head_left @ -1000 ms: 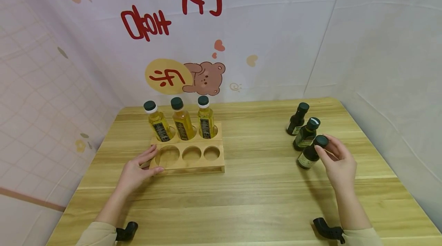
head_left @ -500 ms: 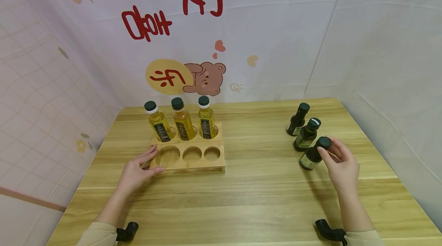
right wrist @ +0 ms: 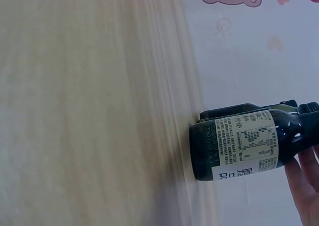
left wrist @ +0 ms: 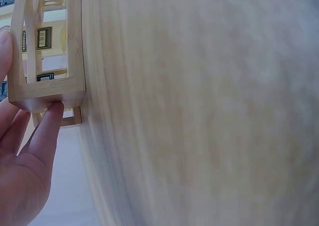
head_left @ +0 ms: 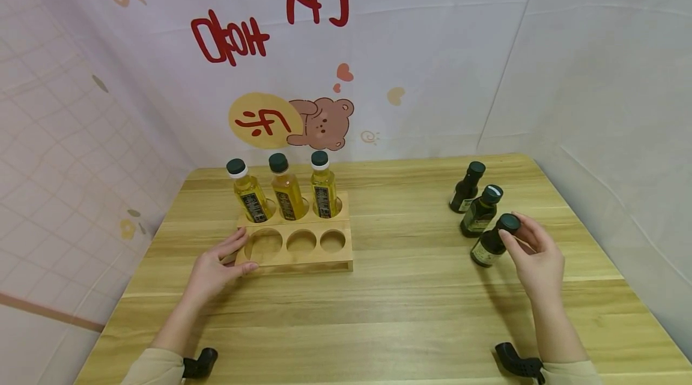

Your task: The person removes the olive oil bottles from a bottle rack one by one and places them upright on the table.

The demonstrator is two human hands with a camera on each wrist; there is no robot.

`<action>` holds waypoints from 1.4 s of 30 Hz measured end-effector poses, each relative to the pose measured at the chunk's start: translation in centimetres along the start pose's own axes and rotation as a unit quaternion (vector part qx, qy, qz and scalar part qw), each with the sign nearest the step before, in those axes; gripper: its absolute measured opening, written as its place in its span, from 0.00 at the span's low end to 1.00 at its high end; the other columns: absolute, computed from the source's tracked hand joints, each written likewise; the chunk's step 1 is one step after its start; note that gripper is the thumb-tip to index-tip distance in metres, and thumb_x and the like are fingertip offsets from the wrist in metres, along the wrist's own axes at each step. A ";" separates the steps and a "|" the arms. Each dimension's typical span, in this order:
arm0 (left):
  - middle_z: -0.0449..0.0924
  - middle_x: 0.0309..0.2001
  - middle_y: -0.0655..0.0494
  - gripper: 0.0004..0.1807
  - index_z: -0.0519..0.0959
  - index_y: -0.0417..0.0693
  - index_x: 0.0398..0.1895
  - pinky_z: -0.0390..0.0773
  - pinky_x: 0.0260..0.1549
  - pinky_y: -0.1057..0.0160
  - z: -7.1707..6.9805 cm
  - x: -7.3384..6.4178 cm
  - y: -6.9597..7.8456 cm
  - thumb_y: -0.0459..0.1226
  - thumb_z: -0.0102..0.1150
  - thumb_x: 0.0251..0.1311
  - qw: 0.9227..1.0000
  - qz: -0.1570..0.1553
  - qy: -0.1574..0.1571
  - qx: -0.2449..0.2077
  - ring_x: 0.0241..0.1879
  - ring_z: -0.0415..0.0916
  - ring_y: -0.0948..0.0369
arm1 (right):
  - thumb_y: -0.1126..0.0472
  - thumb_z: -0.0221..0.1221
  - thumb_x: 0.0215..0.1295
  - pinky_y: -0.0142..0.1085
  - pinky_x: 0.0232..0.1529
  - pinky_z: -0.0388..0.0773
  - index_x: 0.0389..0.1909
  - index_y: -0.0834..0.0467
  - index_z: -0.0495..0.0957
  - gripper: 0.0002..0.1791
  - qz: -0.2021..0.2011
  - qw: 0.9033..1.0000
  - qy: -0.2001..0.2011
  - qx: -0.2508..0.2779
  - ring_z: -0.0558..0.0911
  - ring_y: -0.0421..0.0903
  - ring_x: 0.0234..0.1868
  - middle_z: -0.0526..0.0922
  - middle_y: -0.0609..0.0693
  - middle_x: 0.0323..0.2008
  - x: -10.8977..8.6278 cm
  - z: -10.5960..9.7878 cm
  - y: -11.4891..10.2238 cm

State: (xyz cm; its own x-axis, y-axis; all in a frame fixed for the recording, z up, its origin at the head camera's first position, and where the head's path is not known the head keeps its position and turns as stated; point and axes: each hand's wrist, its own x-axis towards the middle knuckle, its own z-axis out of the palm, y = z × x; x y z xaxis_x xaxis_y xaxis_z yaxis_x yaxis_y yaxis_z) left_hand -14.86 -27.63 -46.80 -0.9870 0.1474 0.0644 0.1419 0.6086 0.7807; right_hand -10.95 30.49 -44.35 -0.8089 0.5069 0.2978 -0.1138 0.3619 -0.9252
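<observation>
From the head view, the left hand (head_left: 214,268) holds the left end of a wooden rack (head_left: 303,257), thumb at the front edge and fingertips farther back along the side. In the rack's back tier stand the left yellow bottle (head_left: 251,196), the middle yellow bottle (head_left: 288,196) and the right yellow bottle (head_left: 323,188), all dark-capped; the front tier has three round openings (they get smaller from left to right). Well apart, toward the right side of the wooden table (head_left: 378,319), the right hand (head_left: 542,265) grasps the near dark bottle (head_left: 486,248) up by its cap, between thumb and fingers. Just behind that are the middle dark bottle (head_left: 477,218) and, beyond it, the far dark bottle (head_left: 462,194). A white backdrop (head_left: 443,42) with red lettering and a printed bear (head_left: 326,124) rises behind the table. The left wrist view shows the rack's end close up, one digit pressed against it, with labels visible through the frame. In the right wrist view, the near dark bottle turns its pale printed label to the camera, fingers by its neck and dark glass partly hidden behind; whether its base touches the table, I cannot tell.
</observation>
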 end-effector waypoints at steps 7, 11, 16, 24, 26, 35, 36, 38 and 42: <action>0.61 0.73 0.58 0.42 0.71 0.44 0.69 0.80 0.51 0.56 0.0 0.0 0.1 0.49 0.75 0.52 1.000 0.002 0.000 0.000 0.70 0.60 0.50 | 0.71 0.68 0.59 0.17 0.42 0.77 0.59 0.61 0.80 0.25 -0.002 1.000 -0.004 -0.006 0.82 0.29 0.41 0.84 0.30 0.39 0.1 -0.1 0.2; 0.62 0.73 0.58 0.42 0.71 0.44 0.69 0.80 0.51 0.57 0.0 0.0 0.0 0.49 0.75 0.52 1.000 0.003 0.001 0.001 0.71 0.60 0.50 | 0.72 0.67 0.59 0.17 0.42 0.77 0.59 0.62 0.79 0.25 -0.008 1.000 -0.006 -0.005 0.82 0.29 0.41 0.84 0.30 0.39 0.1 -0.1 0.2; 0.62 0.73 0.56 0.42 0.71 0.44 0.69 0.81 0.50 0.62 0.0 0.0 0.0 0.49 0.75 0.52 1.000 0.005 0.005 0.009 0.70 0.60 0.49 | 0.71 0.67 0.61 0.17 0.43 0.76 0.61 0.61 0.78 0.25 0.003 1.000 -0.014 -0.007 0.82 0.29 0.41 0.83 0.31 0.39 0.1 -0.3 0.1; 0.62 0.73 0.59 0.42 0.71 0.46 0.69 0.80 0.51 0.58 0.0 0.0 0.0 0.50 0.75 0.51 1.000 0.000 0.003 0.000 0.70 0.60 0.51 | 0.70 0.66 0.62 0.19 0.49 0.75 0.63 0.62 0.75 0.27 -0.034 0.998 -0.044 -0.029 0.79 0.30 0.47 0.83 0.36 0.48 0.6 -0.9 -0.7; 0.62 0.73 0.59 0.42 0.71 0.46 0.69 0.80 0.51 0.60 0.0 0.0 0.0 0.50 0.75 0.51 1.000 -0.001 0.001 0.000 0.71 0.60 0.51 | 0.69 0.66 0.63 0.19 0.52 0.73 0.63 0.63 0.75 0.27 -0.061 0.995 -0.057 -0.045 0.77 0.29 0.51 0.82 0.38 0.51 0.9 -1.1 -1.2; 0.62 0.73 0.60 0.42 0.72 0.47 0.69 0.77 0.48 0.74 -0.1 0.0 0.0 0.50 0.75 0.52 1.000 -0.001 0.001 0.003 0.71 0.60 0.52 | 0.66 0.69 0.60 0.19 0.54 0.64 0.59 0.57 0.80 0.24 -0.187 0.972 -0.061 -0.130 0.72 0.21 0.53 0.85 0.41 0.47 2.5 -1.0 -4.1; 0.62 0.73 0.60 0.42 0.72 0.47 0.69 0.77 0.48 0.75 -0.1 0.0 0.0 0.50 0.75 0.51 1.000 -0.001 0.001 0.008 0.71 0.59 0.52 | 0.67 0.69 0.59 0.19 0.53 0.64 0.59 0.57 0.80 0.25 -0.202 0.968 -0.066 -0.135 0.71 0.21 0.54 0.85 0.45 0.47 2.6 -0.9 -4.4; 0.62 0.73 0.60 0.42 0.72 0.47 0.69 0.75 0.48 0.78 0.0 0.0 0.0 0.51 0.75 0.51 1.000 -0.001 0.001 0.015 0.71 0.59 0.52 | 0.68 0.70 0.58 0.17 0.53 0.63 0.60 0.56 0.80 0.26 -0.232 0.958 -0.075 -0.149 0.70 0.19 0.54 0.86 0.50 0.46 2.8 -0.6 -5.0; 0.62 0.73 0.60 0.43 0.71 0.47 0.70 0.74 0.50 0.77 0.0 0.1 0.0 0.52 0.74 0.51 1.000 -0.001 0.000 0.023 0.71 0.58 0.51 | 0.71 0.71 0.54 0.17 0.53 0.63 0.59 0.58 0.80 0.29 -0.281 0.942 -0.099 -0.155 0.70 0.20 0.54 0.86 0.57 0.43 3.2 0.4 -6.0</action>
State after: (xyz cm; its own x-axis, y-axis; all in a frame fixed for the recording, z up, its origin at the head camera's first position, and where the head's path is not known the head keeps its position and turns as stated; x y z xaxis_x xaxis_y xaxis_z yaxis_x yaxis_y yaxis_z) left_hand -14.91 -27.63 -46.74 -0.9872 0.1462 0.0641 0.1443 0.6446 0.7508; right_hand -13.10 29.60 -37.96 -0.7660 0.0214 0.6424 -0.4084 0.7556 -0.5121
